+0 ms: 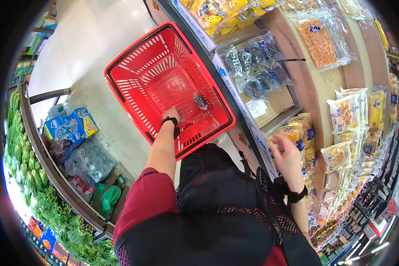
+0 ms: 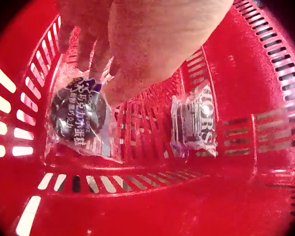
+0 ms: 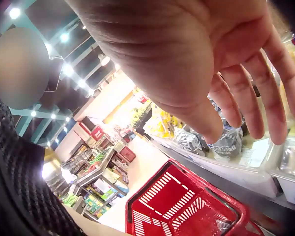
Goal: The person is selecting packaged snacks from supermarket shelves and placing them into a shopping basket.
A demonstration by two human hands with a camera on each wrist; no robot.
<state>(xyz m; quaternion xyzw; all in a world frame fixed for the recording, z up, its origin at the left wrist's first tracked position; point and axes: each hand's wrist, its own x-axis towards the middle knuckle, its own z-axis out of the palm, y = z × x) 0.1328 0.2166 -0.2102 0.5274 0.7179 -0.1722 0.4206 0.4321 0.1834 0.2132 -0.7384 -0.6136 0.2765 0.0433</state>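
Note:
My left hand reaches down inside a red shopping basket. In the left wrist view, its thumb and fingers pinch the upper edge of a clear-wrapped dark chocolate cake. A second wrapped cake lies apart from it on the basket floor; the head view shows this cake near the basket's right side. My right hand hovers by yellow-wrapped bread packets at the shelf edge. In the right wrist view its fingers are spread and loosely bent, holding nothing.
A shelf tray holds several dark wrapped cakes right of the basket. Yellow packets and flat bread bags lie farther along. At left stands a vegetable stand with boxes beneath.

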